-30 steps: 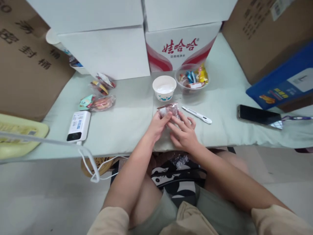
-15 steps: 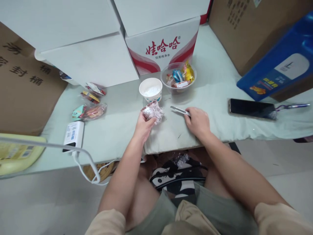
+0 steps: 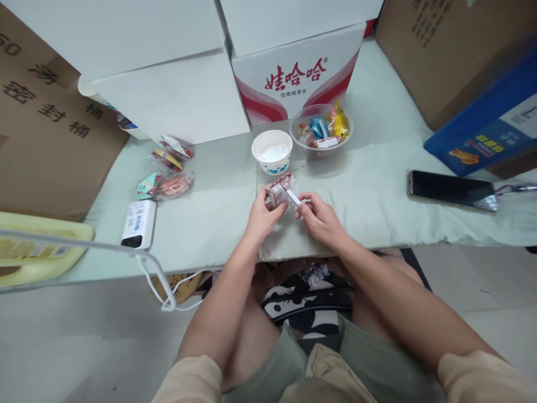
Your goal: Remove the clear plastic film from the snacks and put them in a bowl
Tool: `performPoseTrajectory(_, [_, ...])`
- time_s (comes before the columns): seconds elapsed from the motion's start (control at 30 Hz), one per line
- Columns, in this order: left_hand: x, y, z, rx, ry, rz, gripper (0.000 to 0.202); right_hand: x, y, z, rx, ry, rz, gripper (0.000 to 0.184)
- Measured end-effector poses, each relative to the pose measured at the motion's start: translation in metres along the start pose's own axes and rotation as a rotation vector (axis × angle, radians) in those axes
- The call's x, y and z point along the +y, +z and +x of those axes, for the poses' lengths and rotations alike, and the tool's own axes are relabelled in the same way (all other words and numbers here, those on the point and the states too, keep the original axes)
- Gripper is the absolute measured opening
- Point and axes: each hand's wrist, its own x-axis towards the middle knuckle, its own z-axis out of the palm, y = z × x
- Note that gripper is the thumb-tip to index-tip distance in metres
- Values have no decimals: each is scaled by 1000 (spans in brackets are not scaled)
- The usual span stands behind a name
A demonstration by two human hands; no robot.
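Observation:
My left hand (image 3: 265,212) is closed around a snack packet (image 3: 277,192) in crinkled clear and reddish-brown wrapping. Between the fingers of my right hand (image 3: 318,217) is a white-handled utility knife (image 3: 292,196), its front end lying against the packet. Whether the blade has cut the wrapping I cannot tell. Just beyond the packet stands a white paper cup (image 3: 272,162) with a blue-green pattern and something whitish inside. To its right, a clear plastic bowl (image 3: 322,146) holds several wrapped snacks, blue, yellow and brown.
Several wrapped snacks (image 3: 174,186) lie at the left, near a white power bank (image 3: 140,224) with a cable. A phone (image 3: 453,191) rests at the right beside a blue jug (image 3: 482,120). White cartons (image 3: 168,95) line the back. A yellow container (image 3: 46,246) stands far left.
My right hand has moved left, bringing the utility knife from the open cloth onto the packet. The packet has turned in my left hand. The whole view has shifted slightly.

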Motion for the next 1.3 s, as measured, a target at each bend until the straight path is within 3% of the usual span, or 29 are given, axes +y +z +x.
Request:
performPoseTrajectory(0.2, [-1, -1, -1, -2, 20, -77, 52, 4, 5, 1, 16, 57, 29, 26])
performPoseTrajectory(0.37, [-1, 1, -2, 3, -5, -304, 56, 3, 6, -2, -28, 81, 70, 24])
performPoseTrajectory(0.5, [5, -3, 0, 73, -87, -505, 58, 1, 5, -4, -78, 87, 42, 21])
performPoseTrajectory(0.67, [16, -25, 5, 229, -64, -577, 53, 2, -4, -2, -98, 96, -62, 25])
performPoseTrajectory(0.8, [13, -32, 2, 253, -41, -414, 62, 10, -26, 4, 162, -18, -439, 27])
performPoseTrajectory(0.9, [8, -23, -5, 124, -19, -109, 50, 17, -43, 8, 277, -73, -744, 27])
performPoseTrajectory(1.0, [8, -14, -13, 2, 22, 218, 35, 21, -52, 10, 343, -75, -902, 29])
performPoseTrajectory(1.1, [11, -15, -16, 47, 50, 431, 37, 20, -52, 9, 449, -126, -951, 30])
performPoseTrajectory(1.17, [9, -21, -15, 105, 88, 508, 46, 17, -48, 7, 437, -156, -940, 30])
performPoseTrajectory(1.3, [0, -37, -10, 195, 263, 622, 83, 13, -36, 5, 337, -188, -913, 30])
